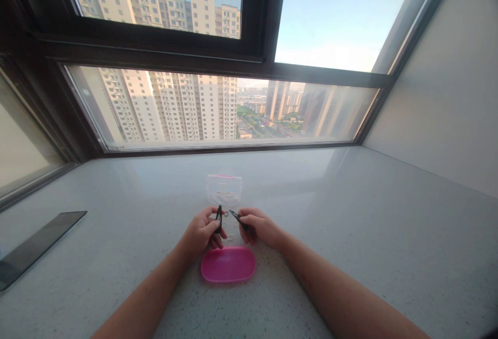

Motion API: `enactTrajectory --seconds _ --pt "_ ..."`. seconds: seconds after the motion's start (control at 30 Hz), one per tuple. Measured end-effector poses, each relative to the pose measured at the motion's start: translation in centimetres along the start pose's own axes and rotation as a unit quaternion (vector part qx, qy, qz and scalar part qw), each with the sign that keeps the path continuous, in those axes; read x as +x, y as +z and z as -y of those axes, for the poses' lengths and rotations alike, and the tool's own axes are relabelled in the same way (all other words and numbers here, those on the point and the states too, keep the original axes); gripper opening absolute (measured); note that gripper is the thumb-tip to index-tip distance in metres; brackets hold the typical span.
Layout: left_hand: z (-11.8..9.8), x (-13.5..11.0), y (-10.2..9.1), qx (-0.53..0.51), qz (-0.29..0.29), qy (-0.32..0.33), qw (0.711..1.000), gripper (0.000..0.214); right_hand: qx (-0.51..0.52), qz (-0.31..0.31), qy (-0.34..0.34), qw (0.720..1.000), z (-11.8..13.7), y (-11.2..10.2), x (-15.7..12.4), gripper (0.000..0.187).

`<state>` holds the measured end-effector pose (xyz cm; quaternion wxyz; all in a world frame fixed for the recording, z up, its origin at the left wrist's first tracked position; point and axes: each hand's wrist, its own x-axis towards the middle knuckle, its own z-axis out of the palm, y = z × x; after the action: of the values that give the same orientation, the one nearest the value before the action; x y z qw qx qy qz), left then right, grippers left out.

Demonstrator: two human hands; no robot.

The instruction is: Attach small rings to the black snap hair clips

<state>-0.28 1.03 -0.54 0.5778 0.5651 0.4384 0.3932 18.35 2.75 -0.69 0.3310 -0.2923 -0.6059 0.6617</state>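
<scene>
1. Nearest are the person's two bare forearms, reaching in from the bottom corners and resting low over a speckled pale-grey stone countertop. Just in front of the body lies a shallow, glossy pink oval plastic dish, right below the hands.
2. The left hand pinches a slim black clip upright between thumb and fingers, the clip standing at the hand's inner side.
3. The right hand pinches a second slim black clip, which points inward from its fingertips. The two hands stay apart, and the clips sit just beside each other, not touching.
4. Small pale rings lie on the stone between the hands – too small to tell their material.
5. Just beyond the hands sits a clear plastic pouch with a pink edge.
6. Farther left lies a flat dark rectangular slab.
7. Farthest is a dark-framed window, with tall apartment towers outside.
</scene>
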Motion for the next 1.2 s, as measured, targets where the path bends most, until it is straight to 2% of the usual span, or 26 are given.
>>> enactTrajectory --seconds 0.87,1.2 --pt "0.39 0.23 -0.08 -0.030 0.003 -0.004 1.000 0.027 -0.021 -0.013 0.008 1.000 -0.41 -0.15 0.19 0.010" --pt "0.45 0.15 -0.12 -0.022 0.000 0.000 1.000 0.033 -0.033 -0.015 0.017 0.999 -0.19 0.05 0.14 0.011"
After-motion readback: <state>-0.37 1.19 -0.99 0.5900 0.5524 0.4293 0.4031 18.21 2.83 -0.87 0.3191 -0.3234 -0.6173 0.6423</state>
